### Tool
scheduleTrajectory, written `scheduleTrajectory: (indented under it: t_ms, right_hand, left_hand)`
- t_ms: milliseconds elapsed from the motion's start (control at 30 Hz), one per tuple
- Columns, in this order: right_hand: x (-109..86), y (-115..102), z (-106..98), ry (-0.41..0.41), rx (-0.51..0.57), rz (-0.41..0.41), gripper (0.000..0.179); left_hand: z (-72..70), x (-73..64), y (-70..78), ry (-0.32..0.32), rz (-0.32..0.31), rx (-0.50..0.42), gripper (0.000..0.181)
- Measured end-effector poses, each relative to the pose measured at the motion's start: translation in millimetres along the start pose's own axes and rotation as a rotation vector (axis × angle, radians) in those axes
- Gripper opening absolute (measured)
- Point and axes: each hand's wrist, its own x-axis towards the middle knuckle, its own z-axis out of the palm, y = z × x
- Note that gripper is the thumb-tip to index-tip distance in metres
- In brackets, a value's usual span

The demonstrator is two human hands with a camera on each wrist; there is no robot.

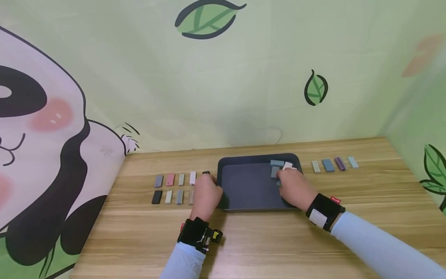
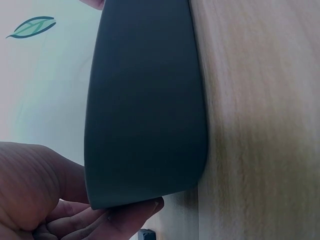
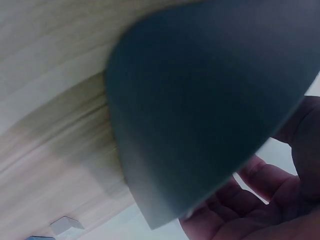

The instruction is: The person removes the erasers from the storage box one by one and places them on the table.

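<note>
A dark grey rectangular tray [image 1: 244, 210] lies on the table, its outer front wall filling much of both wrist views. At its left side my left hand [image 1: 206, 195] grips the wall; in the left wrist view fingers [image 2: 130, 217] lie along the outside, and the thumb tip is hidden behind the rim. My right hand [image 1: 296, 188] reaches over the front right rim. Its fingertips are down among small blocks: a blue-grey block [image 1: 277, 163], a grey block [image 1: 275, 171] and white ones [image 1: 287, 165]. I cannot tell whether it pinches one, as the tray wall hides the fingertips.
Left of the tray, small blocks stand in two rows, among them a pink block [image 1: 170, 179] and a black block [image 1: 156, 197]. On the right is another row, with a blue block [image 1: 328, 165] and a purple block [image 1: 340, 164]. A printed cloth [image 1: 223, 97] hangs behind the table.
</note>
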Motion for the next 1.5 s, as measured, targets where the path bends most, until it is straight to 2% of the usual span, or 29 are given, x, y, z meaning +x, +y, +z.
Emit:
scheduleTrajectory:
  t_ms: [533, 1000, 1333, 1500]
  right_hand:
    - [-8.0, -3, 6, 0.013, 0.061, -0.045, 0.022]
    - [-10.2, -6, 10, 0.008, 0.128, -0.042, 0.027]
    - [-11.4, -5, 7, -0.027, 0.15, -0.039, 0.024]
    - [-14.2, -4, 1, -0.031, 0.164, -0.038, 0.026]
  left_hand:
    - [1.3, 0.5, -0.9, 0.006, -0.003, 0.006, 0.015]
    - [-0.7, 0.2, 1.1, -0.01, -0.032, 0.007, 0.011]
    - [1.1, 0.6, 0.2, -0.014, -0.022, 0.003, 0.014]
    - [2.1, 0.4, 0.8, -0.022, -0.038, 0.004, 0.013]
